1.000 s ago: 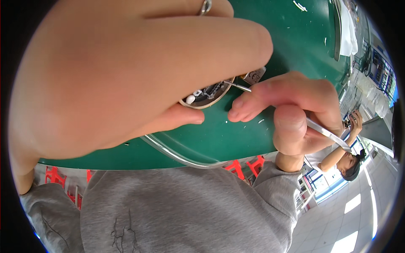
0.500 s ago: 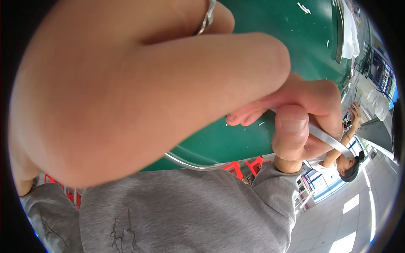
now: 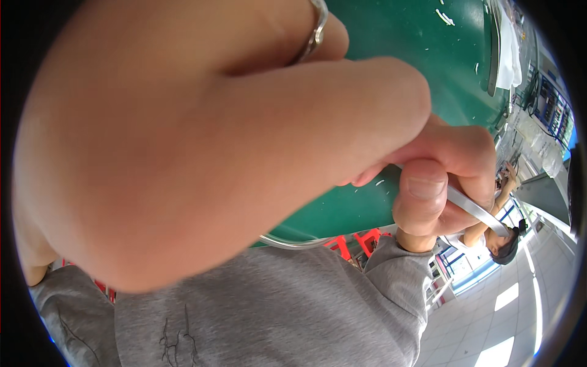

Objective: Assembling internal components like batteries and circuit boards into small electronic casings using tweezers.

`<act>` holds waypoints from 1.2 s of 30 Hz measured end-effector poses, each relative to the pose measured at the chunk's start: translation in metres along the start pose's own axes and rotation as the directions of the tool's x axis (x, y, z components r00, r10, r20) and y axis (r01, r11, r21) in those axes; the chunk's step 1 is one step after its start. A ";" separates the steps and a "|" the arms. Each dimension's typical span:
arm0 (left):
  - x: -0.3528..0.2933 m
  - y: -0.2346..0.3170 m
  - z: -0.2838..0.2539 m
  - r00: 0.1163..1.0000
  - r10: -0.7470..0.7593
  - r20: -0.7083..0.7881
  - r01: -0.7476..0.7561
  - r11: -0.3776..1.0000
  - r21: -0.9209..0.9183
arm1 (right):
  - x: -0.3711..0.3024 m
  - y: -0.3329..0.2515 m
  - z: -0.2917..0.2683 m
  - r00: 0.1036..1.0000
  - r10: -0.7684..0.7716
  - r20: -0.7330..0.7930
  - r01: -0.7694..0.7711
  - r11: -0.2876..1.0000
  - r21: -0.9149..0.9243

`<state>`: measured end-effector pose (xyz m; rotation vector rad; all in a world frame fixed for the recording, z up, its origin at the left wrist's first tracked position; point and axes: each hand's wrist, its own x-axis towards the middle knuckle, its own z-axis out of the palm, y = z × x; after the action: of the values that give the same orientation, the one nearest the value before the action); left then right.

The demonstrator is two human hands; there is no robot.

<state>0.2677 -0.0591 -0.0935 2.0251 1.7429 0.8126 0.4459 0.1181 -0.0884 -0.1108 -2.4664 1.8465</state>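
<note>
Flat metal tool [image 3: 479, 211] clasped in right hand [image 3: 431, 189], tip hidden behind left hand [image 3: 244, 153], whose grip I can't tell, nor what's done or remaining.

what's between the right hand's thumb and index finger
A flat metal tool, held there by the right hand; the head view shows one end sticking out, the other hidden.

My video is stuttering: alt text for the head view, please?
The right hand, partly hidden behind the large, close left hand, holds a silvery tool over a green table with white scraps.
</note>
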 end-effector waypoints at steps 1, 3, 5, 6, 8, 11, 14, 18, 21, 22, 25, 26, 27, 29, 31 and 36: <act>-0.001 0.001 -0.001 1.000 -0.005 0.000 0.005 1.000 0.013 | 0.000 0.003 0.003 0.999 -0.030 -0.040 0.032 0.997 0.067; 0.001 0.001 0.000 1.000 -0.002 -0.002 0.002 0.999 0.034 | 0.002 0.009 0.007 0.994 -0.085 -0.073 0.089 0.995 0.052; 0.002 0.001 0.001 1.000 -0.002 -0.004 0.002 0.998 0.056 | 0.006 0.014 0.010 0.971 -0.197 -0.133 0.202 0.979 0.024; 0.003 0.002 0.001 1.000 -0.001 -0.005 0.002 0.998 0.056 | 0.008 0.017 0.012 0.954 -0.252 -0.160 0.257 0.966 0.009; 0.003 0.003 0.001 1.000 -0.012 -0.022 0.013 0.998 0.065 | 0.011 0.021 0.015 0.908 -0.360 -0.212 0.364 0.931 -0.024; -0.001 0.003 -0.004 0.999 -0.038 0.006 0.038 0.998 0.043 | 0.011 0.018 0.016 0.848 -0.467 -0.252 0.471 0.881 -0.048; 0.001 0.002 -0.003 1.000 -0.021 -0.019 0.022 0.997 0.076 | -0.004 0.002 0.011 0.971 -0.237 0.007 0.236 0.965 -0.116; 0.001 0.008 0.002 0.996 -0.064 -0.064 0.069 0.994 0.086 | -0.008 -0.005 0.017 0.964 -0.264 -0.021 0.228 0.868 -0.442; -0.002 0.008 0.004 0.991 -0.060 -0.116 0.069 0.995 0.075 | -0.005 -0.008 0.016 0.967 -0.254 -0.002 0.216 0.827 -0.519; -0.001 0.008 0.005 0.990 -0.060 -0.125 0.069 0.995 0.070 | -0.006 -0.009 0.014 0.972 -0.236 0.011 0.206 0.822 -0.531; -0.004 0.012 0.002 0.987 -0.074 -0.141 0.087 0.992 0.090 | -0.002 -0.013 0.010 0.977 -0.211 -0.001 0.180 0.837 -0.517; -0.004 0.012 0.003 0.986 -0.075 -0.147 0.091 0.990 0.110 | -0.003 -0.011 0.008 0.978 -0.209 -0.002 0.177 0.832 -0.525; -0.003 0.012 0.006 0.981 -0.067 -0.181 0.090 0.989 0.118 | -0.005 -0.007 0.005 0.963 -0.267 0.041 0.250 0.822 -0.512; -0.004 0.011 0.010 0.976 -0.060 -0.208 0.086 0.989 0.119 | -0.007 -0.003 0.005 0.942 -0.327 0.081 0.323 0.808 -0.493; -0.006 0.013 0.012 0.972 -0.060 -0.228 0.090 0.988 0.126 | -0.009 -0.002 0.009 0.918 -0.383 0.100 0.379 0.779 -0.499; -0.008 0.020 0.010 0.964 -0.072 -0.254 0.128 0.969 0.209 | -0.004 0.000 0.016 0.876 -0.467 0.120 0.449 0.699 -0.556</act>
<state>0.2885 -0.0698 -0.0909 2.0237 2.1440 0.9011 0.4487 0.1024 -0.0933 0.4180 -2.6137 0.8657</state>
